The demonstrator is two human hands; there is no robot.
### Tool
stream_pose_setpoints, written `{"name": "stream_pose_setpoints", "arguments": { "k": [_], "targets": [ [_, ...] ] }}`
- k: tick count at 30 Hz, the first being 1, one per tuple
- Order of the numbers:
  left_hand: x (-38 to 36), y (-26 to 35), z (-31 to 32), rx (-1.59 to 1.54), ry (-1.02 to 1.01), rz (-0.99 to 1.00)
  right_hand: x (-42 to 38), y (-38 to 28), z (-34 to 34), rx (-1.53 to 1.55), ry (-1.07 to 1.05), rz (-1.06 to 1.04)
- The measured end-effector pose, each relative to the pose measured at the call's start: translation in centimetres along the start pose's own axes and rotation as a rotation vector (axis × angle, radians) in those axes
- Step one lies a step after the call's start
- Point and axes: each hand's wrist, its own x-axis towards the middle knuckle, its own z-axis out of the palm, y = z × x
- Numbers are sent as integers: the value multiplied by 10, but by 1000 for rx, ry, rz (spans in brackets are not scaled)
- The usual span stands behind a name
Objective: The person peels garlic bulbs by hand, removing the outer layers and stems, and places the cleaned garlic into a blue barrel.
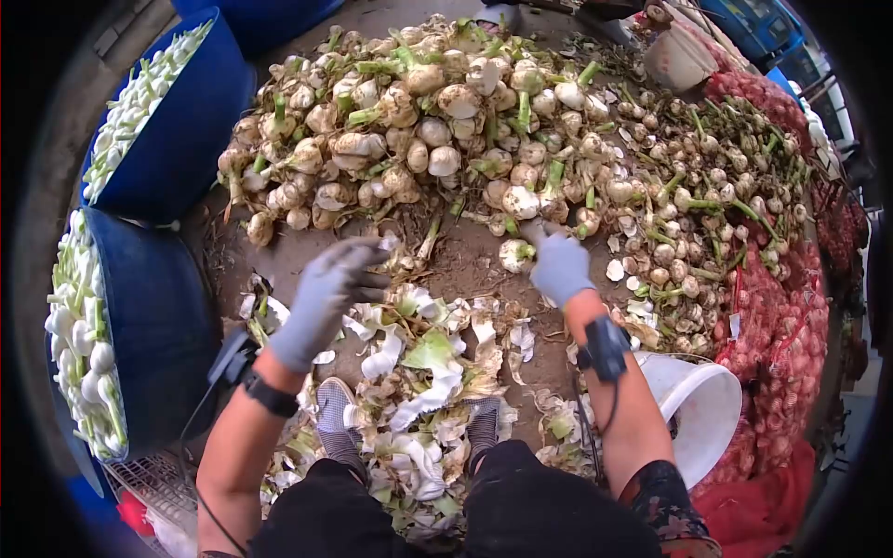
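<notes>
Both of my hands wear grey gloves. My left hand (pixel 337 290) is raised over the peelings with its fingers apart, holding nothing. My right hand (pixel 562 266) is closed at the near edge of the garlic heap (pixel 400 121), its fingers pointing away from me. Against its thumb side is a pale garlic bulb (pixel 513 257) whose short green stem meets the fingers. Another garlic bulb (pixel 521 202), whitish with a cut face, sits just beyond the fingertips. Dirt and dry skins cover most bulbs in the heap, and many have green stem stubs.
Blue tubs (pixel 153 316) of cleaned white garlic stand at the left. Torn skins (pixel 428 372) litter the ground around my shoes (pixel 337 418). A white bucket (pixel 698 409) lies tipped by my right forearm. Red net sacks (pixel 772 363) and smaller bulbs (pixel 693 223) fill the right side.
</notes>
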Motion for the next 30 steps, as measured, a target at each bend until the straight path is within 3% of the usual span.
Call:
{"name": "stream_pose_setpoints", "arguments": {
  "k": [3, 5, 7, 9, 11, 12, 13, 14, 15, 17, 18, 19, 20, 21, 23, 24, 26, 27, 28, 29, 30],
  "targets": [
    [20, -32, 15, 228, -100, -112, 4, -18, 27, -94, 90, -89],
    [18, -58, 24, 423, -123, -5, 2, -26, 34, 225, 47, -89],
    [14, -69, 32, 463, -114, -24, -12, -47, 30, 318, 40, -58],
    [18, -86, 32, 599, -116, -19, -20, -56, 28, 84, 84, -190],
    [19, -103, 35, 612, -49, 99, -20, -55, 19, 37, -2, -272],
    [14, -96, 43, 537, -40, 69, -24, -58, 8, 532, -124, -135],
    [8, -87, 49, 774, 0, 256, -30, -64, 2, 1028, -251, 11],
    [3, -82, 57, 767, -3, 426, -41, -73, 4, 1601, -280, -25],
    [-3, -77, 62, 769, -10, 607, -58, -82, -21, 1823, -407, 80],
    [-1, -79, 57, 760, -40, 616, -77, -96, 5, 1889, -294, -15],
    [-1, -75, 54, 720, -72, 529, -82, -94, -18, 1707, -146, -191],
    [-11, -61, 55, 734, -95, 221, -87, -92, -11, 1642, -246, -128],
    [-14, -64, 51, 712, -134, 243, -89, -85, -23, 1471, -252, -179],
    [-18, -56, 54, 457, -216, 268, -87, -80, -26, 1194, -175, -276],
    [-33, -27, 60, 556, -274, 250, -90, -71, -39, 1045, -247, -277],
    [-34, -11, 62, 818, -295, 279, -92, -71, -47, 1053, -239, -290],
    [-33, 6, 70, 994, -328, 505, -101, -76, -61, 1751, -294, -151],
    [-33, 20, 74, 1110, -341, 616, -106, -72, -80, 1779, -260, -81],
    [-34, 32, 81, 1089, -349, 574, -105, -70, -75, 1967, -332, -13],
    [-35, 41, 89, 1067, -354, 535, -108, -69, -74, 2020, -240, -53],
    [-34, 49, 96, 759, -343, 314, -112, -62, -93, 2090, -291, 0]
  ]
}}
